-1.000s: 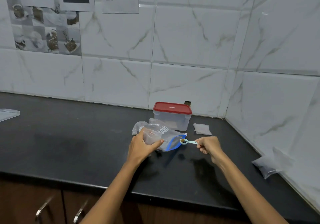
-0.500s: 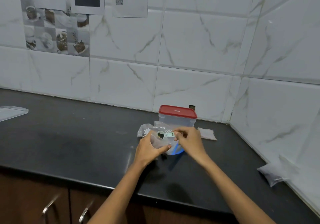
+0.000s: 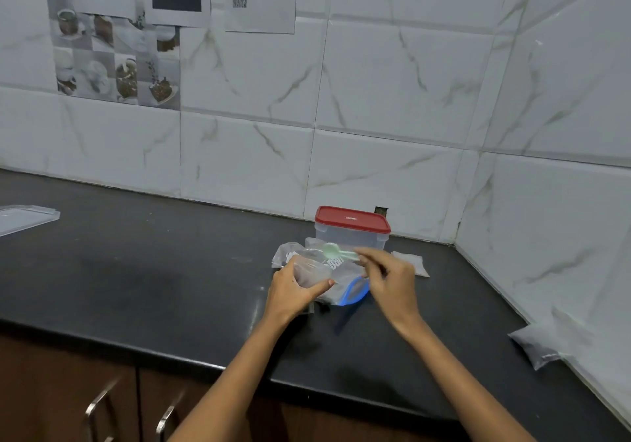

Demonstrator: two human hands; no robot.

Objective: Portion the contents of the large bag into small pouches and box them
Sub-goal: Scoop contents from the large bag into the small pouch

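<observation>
A large clear bag [image 3: 345,279] with a blue zip edge lies on the black counter [image 3: 153,281]. My left hand [image 3: 293,289] grips a small clear pouch [image 3: 312,271] upright in front of that bag. My right hand [image 3: 387,279] pinches the handle of a pale green scoop [image 3: 333,249], whose bowl hovers blurred just above the pouch's mouth. A clear box with a red lid [image 3: 351,228] stands shut right behind the bag. What the scoop holds is too blurred to tell.
A flat small pouch [image 3: 409,260] lies right of the box. A filled grey pouch [image 3: 539,344] leans at the right wall. A clear plastic lid [image 3: 25,216] sits at the far left. Tiled walls close the back and right; the counter's front edge runs below my arms.
My right hand carried the scoop from the big bag's blue mouth leftward and up over the pouch held by my left hand. The left hand stayed on the pouch.
</observation>
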